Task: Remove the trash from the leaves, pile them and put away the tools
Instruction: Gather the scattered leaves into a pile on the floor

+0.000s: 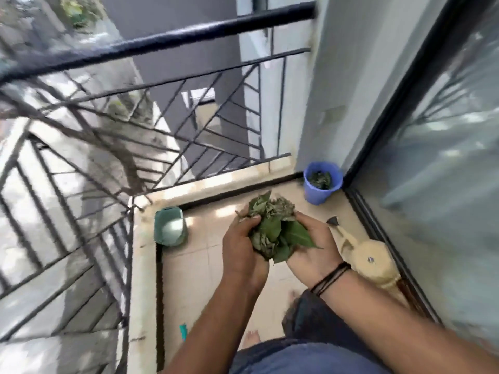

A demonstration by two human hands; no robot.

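Leaves (272, 230) bunched btwn both hands, left hand (243, 247) & right hand (313, 249) gripping them w/ curled fingers above tiled floor (194, 268); blue bucket (321, 184) in corner.

A bundle of leaves (275, 228), green mixed with dry, curled grey-brown ones, is held above the tiled floor, cupped between two hands. A few broad green leaves stick out on the right side and at the top. More dark leaves lie inside a blue bucket (322, 182) standing upright in the corner. A beige watering can (370, 261) sits along the window track, spout toward the bucket.
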